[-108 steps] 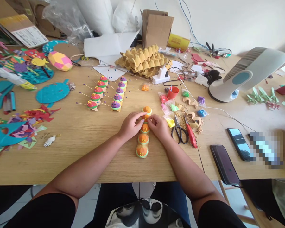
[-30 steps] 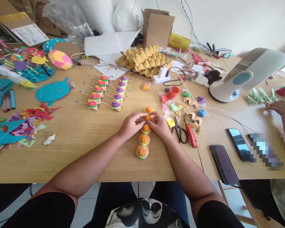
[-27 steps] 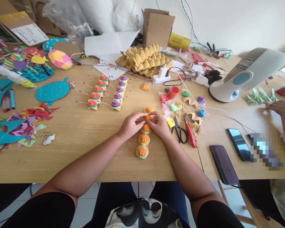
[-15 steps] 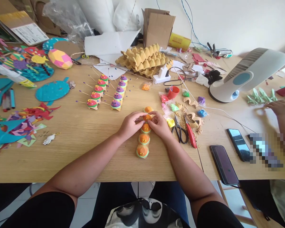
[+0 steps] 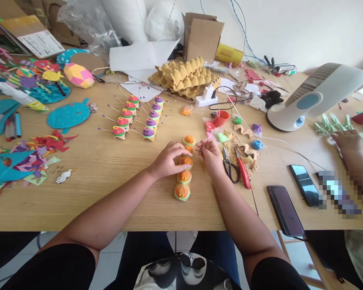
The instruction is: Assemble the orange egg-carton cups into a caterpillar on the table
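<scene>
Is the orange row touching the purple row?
Apart: the head view shows bare table between the orange row and the purple row.

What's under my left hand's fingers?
Your left hand reaches over the orange caterpillar; its second bump and third bump from the far end show partly; their covered parts can't be seen.
</scene>
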Demonstrator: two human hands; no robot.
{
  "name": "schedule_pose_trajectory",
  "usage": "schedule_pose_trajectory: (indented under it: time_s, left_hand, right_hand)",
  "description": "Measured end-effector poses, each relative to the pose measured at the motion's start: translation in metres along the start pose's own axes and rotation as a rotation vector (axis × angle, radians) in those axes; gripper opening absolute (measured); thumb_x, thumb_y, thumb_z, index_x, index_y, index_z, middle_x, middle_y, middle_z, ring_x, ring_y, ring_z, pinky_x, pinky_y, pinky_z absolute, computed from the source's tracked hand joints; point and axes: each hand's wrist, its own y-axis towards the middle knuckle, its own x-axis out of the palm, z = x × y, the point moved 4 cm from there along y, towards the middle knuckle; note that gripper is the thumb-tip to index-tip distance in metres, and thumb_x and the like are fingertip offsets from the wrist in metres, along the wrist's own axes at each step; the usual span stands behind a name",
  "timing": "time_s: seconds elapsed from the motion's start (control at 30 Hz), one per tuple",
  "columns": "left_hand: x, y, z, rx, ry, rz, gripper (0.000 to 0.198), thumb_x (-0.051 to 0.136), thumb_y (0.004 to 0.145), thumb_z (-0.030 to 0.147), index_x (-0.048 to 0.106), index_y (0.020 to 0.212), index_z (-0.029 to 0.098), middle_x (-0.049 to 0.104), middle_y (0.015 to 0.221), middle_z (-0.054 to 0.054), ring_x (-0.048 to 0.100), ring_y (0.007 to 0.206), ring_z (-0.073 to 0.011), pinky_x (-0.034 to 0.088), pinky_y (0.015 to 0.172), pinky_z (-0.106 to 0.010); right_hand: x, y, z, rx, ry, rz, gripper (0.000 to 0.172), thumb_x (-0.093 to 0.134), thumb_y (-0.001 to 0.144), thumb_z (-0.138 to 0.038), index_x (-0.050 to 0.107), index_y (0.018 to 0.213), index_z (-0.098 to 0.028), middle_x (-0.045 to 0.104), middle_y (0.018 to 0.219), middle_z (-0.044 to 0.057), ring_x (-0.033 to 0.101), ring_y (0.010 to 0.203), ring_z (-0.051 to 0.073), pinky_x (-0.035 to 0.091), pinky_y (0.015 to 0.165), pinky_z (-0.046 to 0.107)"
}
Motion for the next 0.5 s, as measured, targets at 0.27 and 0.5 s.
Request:
schedule_pose_trajectory:
  time_s: [0.27, 0.5]
  left_hand:
    - [-0.0014, 0.0019, -0.0032, -0.011, 0.063, 0.069, 0.023, 0.076, 0.083, 0.03, 0.072, 0.104, 0.024, 0.065, 0.091, -0.003, 0.06, 0.093, -0.0212, 0.047, 0.09, -0.036]
    - [-0.001, -0.0014, -0.0068, -0.074, 0.005, 0.16, 0.031, 0.071, 0.089, 0.039, 0.069, 0.116, 0.024, 0.067, 0.098, -0.004, 0.062, 0.095, -0.0203, 0.05, 0.087, -0.034]
  right_hand:
    - [0.0001, -0.0016, 0.0009, 0.068, 0.109, -0.022, 0.031, 0.065, 0.086, -0.042, 0.046, 0.104, -0.026, 0.074, 0.101, 0.003, 0.07, 0.075, 0.013, 0.054, 0.065, 0.025]
    - [0.0006, -0.0034, -0.0042, 0.11, 0.253, -0.063, 0.031, 0.067, 0.085, -0.036, 0.049, 0.108, -0.027, 0.075, 0.112, 0.005, 0.074, 0.097, 0.018, 0.06, 0.074, 0.029]
